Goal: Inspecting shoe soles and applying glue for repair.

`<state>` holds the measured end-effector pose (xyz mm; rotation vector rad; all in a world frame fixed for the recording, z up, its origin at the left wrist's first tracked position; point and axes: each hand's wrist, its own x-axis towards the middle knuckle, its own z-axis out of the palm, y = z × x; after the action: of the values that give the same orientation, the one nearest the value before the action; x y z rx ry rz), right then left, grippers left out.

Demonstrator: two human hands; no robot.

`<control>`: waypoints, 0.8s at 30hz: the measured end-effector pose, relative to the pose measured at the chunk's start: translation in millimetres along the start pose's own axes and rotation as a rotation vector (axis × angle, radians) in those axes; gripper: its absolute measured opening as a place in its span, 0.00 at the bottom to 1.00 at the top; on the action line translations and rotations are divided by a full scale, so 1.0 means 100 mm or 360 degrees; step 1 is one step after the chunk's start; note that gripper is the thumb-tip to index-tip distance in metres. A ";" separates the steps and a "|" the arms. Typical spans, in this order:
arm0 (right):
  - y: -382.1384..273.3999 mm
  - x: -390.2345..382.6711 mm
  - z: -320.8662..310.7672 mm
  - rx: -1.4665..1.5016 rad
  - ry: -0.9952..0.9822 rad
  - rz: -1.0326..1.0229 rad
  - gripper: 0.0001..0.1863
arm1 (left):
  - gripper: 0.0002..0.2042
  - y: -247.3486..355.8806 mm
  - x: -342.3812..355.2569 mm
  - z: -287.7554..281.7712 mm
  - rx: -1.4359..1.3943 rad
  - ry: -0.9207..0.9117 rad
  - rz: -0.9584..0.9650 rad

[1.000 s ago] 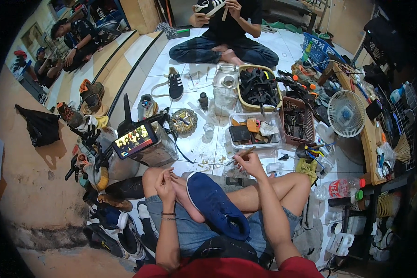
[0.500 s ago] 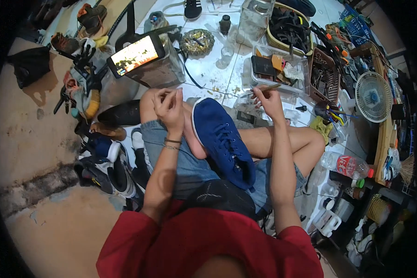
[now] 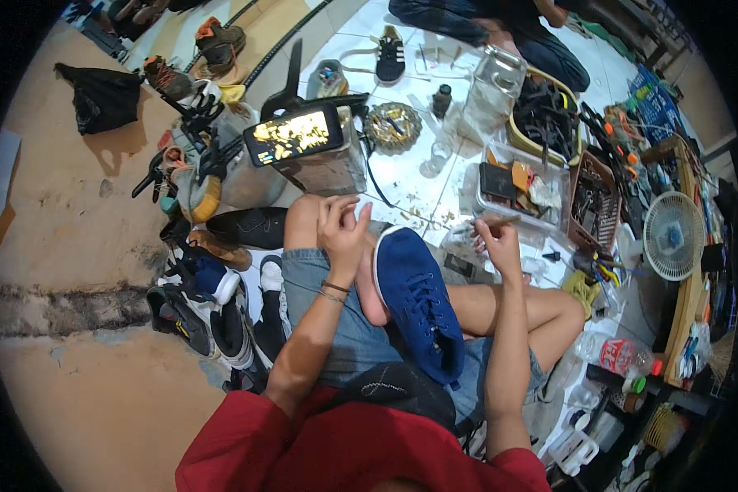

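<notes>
A blue canvas lace-up shoe (image 3: pixel 418 299) lies across my lap, its pale sole edge along the left and its opening toward me. My left hand (image 3: pixel 342 238) is raised beside the toe, apart from it, above my knee. Its thumb and fingers are bent together in a loose pinch; anything thin between them is too small to make out. To the right of the shoe, my right hand (image 3: pixel 503 248) is closed on a thin tool with a wooden handle (image 3: pixel 507 220). The tool's working end is hard to see.
A lit phone (image 3: pixel 293 135) leans on a box at the far left. Beyond my legs are a cigarette-filled ashtray (image 3: pixel 392 127), a glass jar (image 3: pixel 436 156) and a tub of supplies (image 3: pixel 541 217). Shoes (image 3: pixel 205 320) line the left; a fan (image 3: pixel 674 236) stands right. Another person (image 3: pixel 541 45) sits opposite.
The whole view has shifted, so the scene sits lower and farther right, showing more of the person opposite. My left fingers have loosened slightly; my right hand still holds the tool.
</notes>
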<state>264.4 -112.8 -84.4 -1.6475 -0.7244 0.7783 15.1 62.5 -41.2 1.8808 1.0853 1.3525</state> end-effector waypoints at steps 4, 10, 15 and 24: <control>-0.02 0.07 0.06 0.0012 -0.0073 0.0017 0.12 | 0.13 -0.04 0.03 -0.04 0.0072 0.0036 -0.0037; -0.06 0.08 0.05 0.0025 -0.0105 -0.0001 0.12 | 0.12 -0.07 0.12 -0.03 0.0169 -0.0096 -0.0121; -0.03 0.08 0.04 0.0015 -0.0089 0.0010 0.12 | 0.10 -0.02 0.10 -0.03 0.0075 -0.0115 -0.0149; -0.01 0.09 0.03 0.0046 -0.0082 -0.0049 0.11 | 0.07 -0.07 0.02 0.00 0.0188 -0.0070 0.0055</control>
<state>266.7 -103.9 -84.9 -1.5917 -0.7696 0.8085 13.2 68.2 -45.7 2.0134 1.1378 1.2842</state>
